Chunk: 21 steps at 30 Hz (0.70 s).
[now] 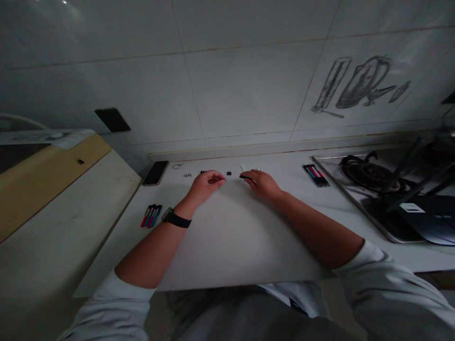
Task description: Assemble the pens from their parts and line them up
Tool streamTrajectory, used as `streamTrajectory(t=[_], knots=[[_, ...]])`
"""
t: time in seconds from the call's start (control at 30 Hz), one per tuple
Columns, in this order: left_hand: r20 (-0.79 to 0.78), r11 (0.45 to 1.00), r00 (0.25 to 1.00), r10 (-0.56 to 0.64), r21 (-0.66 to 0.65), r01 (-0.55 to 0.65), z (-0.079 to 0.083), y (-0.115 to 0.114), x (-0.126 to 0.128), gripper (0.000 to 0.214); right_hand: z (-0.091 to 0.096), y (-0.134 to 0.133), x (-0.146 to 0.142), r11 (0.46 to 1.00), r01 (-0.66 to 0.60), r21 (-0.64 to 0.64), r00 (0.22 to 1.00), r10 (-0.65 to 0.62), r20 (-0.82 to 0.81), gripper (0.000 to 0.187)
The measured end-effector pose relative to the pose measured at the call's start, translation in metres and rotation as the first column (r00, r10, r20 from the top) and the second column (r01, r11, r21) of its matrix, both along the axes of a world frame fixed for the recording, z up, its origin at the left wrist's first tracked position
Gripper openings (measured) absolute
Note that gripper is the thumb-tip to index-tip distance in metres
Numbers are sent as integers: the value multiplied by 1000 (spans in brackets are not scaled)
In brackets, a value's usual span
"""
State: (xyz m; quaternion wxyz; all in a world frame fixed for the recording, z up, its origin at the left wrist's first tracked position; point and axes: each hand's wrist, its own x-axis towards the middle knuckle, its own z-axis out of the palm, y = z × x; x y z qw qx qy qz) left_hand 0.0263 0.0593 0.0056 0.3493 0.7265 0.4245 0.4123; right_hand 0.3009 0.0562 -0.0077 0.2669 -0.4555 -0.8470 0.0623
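Observation:
My right hand (262, 183) is closed on a short, slim black piece (243, 177), which looks like part of a pen and points left from the fingertips. Opposite it, my left hand (209, 183) has its thumb and fingers pinched together; anything between them is too small to make out. A small black square (229, 173) lies on the white countertop (234, 241) between the hands. Tiny black pieces (203, 172) show just behind my left hand, with several small springs (187, 175) to their left. Behind my right hand are a thin white stick (242, 167) and small pale bits (259, 169).
Red and blue pen-like barrels (151, 216) lie by my left forearm. A phone (155, 173) and a thin ring (177, 166) are at the back left. Several dark pens (315, 175) lie beside the gas stove (366, 175) on the right. The tiled wall (249, 94) bounds the back.

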Motion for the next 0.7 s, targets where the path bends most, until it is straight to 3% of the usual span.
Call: streamTrajectory(t=[0.17,0.43,0.7], knots=[[96,996,994,-46,-69,53,-10,7,24,20,-8,-3,2,1000,-17,19,995,19,-101,34],[104,986,982,159,-61,-153,-47,7,21,15,-11,-13,0,999,-42,-32,992,38,-121,25],[114,993,987,110,-61,-103,-44,1,22,16,-13,-11,-4,997,-65,-40,985,57,-165,25]])
